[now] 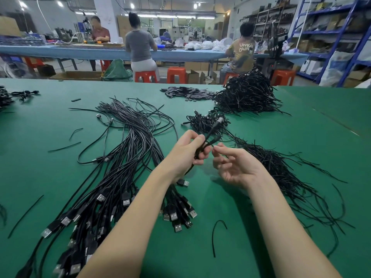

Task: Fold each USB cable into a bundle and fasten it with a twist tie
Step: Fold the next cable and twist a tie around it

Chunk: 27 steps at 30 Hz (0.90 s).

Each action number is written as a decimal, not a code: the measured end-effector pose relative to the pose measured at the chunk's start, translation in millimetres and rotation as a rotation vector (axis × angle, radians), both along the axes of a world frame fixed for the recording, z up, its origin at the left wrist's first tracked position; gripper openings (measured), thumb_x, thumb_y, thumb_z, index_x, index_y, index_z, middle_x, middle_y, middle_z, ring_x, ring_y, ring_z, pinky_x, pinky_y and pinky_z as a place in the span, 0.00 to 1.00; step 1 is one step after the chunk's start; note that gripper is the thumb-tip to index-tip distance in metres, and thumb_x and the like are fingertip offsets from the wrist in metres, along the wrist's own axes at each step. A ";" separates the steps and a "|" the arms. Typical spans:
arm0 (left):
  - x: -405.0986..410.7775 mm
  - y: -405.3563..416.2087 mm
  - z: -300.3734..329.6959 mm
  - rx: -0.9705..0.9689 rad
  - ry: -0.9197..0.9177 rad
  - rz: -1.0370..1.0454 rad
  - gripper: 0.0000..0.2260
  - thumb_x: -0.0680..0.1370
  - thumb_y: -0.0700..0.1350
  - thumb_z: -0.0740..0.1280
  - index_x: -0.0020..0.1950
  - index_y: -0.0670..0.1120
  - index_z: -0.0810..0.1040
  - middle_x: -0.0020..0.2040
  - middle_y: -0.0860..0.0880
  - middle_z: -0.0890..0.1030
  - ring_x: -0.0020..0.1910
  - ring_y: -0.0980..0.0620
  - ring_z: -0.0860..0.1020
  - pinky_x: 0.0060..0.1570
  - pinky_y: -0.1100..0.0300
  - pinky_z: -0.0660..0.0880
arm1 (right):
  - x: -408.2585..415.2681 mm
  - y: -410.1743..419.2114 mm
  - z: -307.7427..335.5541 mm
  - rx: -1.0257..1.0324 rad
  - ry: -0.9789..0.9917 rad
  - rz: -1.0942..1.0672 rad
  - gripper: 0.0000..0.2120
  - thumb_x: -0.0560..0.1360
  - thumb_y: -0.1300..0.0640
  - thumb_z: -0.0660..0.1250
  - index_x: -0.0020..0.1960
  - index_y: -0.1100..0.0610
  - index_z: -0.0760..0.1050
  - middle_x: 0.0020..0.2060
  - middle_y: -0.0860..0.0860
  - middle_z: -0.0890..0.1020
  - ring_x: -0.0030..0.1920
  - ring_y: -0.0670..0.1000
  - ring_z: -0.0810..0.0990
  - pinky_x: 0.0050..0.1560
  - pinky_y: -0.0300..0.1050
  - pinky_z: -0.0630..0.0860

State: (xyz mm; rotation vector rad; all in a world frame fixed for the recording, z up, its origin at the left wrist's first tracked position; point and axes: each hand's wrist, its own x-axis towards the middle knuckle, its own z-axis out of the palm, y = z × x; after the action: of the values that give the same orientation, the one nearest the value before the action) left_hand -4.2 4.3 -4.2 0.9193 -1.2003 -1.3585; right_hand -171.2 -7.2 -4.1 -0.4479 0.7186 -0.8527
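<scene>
Above the green table [60, 157], the left hand [186, 149] grips a folded black cable [202, 145], its silver plug [185, 183] hanging below the wrist. Just beside it the right hand [234, 167] hovers palm up, fingers loosely curled, holding nothing. Loose cables [128, 137] sprawl left; thin twist ties [281, 173] lie right; a bundled heap [247, 95] sits behind, workers beyond
</scene>
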 end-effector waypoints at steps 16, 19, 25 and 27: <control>-4.9 12.0 3.3 -0.178 -0.789 -0.067 0.08 0.80 0.45 0.68 0.43 0.47 0.73 0.41 0.52 0.86 0.33 0.58 0.77 0.35 0.63 0.71 | -18.3 0.7 32.0 -1.024 1.205 -0.061 0.13 0.69 0.62 0.78 0.42 0.52 0.74 0.35 0.48 0.86 0.28 0.42 0.74 0.36 0.41 0.72; -3.4 7.6 2.8 -0.102 -0.659 0.162 0.08 0.77 0.46 0.71 0.40 0.49 0.76 0.39 0.52 0.87 0.36 0.54 0.82 0.39 0.59 0.75 | -6.1 1.9 27.9 -1.065 1.151 -0.200 0.14 0.69 0.59 0.77 0.41 0.53 0.71 0.37 0.45 0.86 0.27 0.45 0.69 0.33 0.40 0.71; 0.8 6.4 3.7 -0.009 -0.424 0.266 0.08 0.74 0.47 0.76 0.49 0.50 0.79 0.38 0.51 0.87 0.41 0.56 0.84 0.46 0.59 0.79 | -3.0 4.8 25.3 -1.054 0.958 -0.187 0.13 0.72 0.61 0.77 0.43 0.55 0.72 0.40 0.49 0.87 0.27 0.46 0.64 0.30 0.40 0.67; 2.1 6.4 3.0 -0.082 -0.539 0.359 0.05 0.73 0.48 0.76 0.46 0.52 0.81 0.37 0.55 0.86 0.39 0.62 0.83 0.41 0.67 0.76 | -4.3 5.5 24.9 -1.028 0.976 -0.155 0.11 0.72 0.60 0.77 0.44 0.55 0.74 0.40 0.47 0.86 0.28 0.47 0.66 0.32 0.42 0.69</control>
State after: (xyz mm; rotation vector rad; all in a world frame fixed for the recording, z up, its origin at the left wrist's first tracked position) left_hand -2.0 10.6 -1.3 1.4188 -1.3895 -0.7887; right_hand -175.5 -1.7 20.8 -1.8276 1.1712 -1.1095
